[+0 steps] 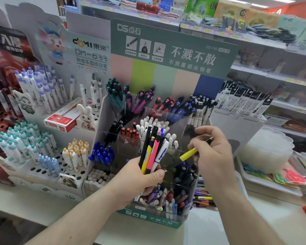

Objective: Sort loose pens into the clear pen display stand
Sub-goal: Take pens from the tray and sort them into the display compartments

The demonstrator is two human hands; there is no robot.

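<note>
My left hand (145, 177) grips a bundle of loose pens (153, 151), black, yellow, pink and white, held upright over the front of the clear pen display stand (187, 216). My right hand (214, 152) pinches a single yellow pen (188, 154) with a black end, held slanted over the stand's right side. The stand's tiered compartments hold pens grouped by colour: teal, purple, red, blue and white at the back, black, orange and white in the middle, mixed pens in the front row.
A white cardboard pen display (48, 144) with holes stands to the left, a red box (64, 119) on it. Refill packs (244, 101) and a stack of clear plastic trays (267, 151) are to the right. More loose pens (202, 198) lie beside the stand. Shelves rise behind.
</note>
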